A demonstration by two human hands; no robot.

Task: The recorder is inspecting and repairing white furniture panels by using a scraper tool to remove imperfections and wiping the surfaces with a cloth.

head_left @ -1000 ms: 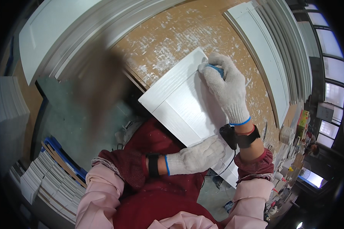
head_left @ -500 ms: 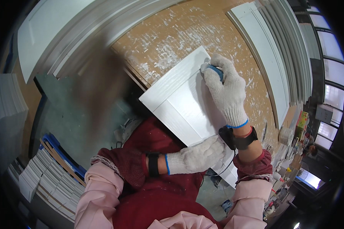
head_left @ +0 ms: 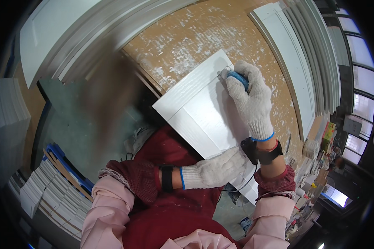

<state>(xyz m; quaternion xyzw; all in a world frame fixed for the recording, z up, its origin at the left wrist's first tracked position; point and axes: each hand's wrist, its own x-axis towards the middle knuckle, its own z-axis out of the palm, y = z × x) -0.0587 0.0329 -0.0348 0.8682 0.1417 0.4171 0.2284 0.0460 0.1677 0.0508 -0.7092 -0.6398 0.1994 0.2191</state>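
I see the white panel (head_left: 203, 112) lying on the paint-flecked workbench (head_left: 183, 37), one end overhanging toward the body. The right hand (head_left: 251, 99) is closed around a blue sanding block (head_left: 238, 78) at the panel's far corner. The left hand (head_left: 214, 169) lies flat on the near end, fingers extended, gripping nothing. Risk: pressure at the corner could tip the block off the edge and round it, or pivot the overhanging panel. Compared with one second ago, the block sits slightly nearer the corner; the left hand is unchanged.
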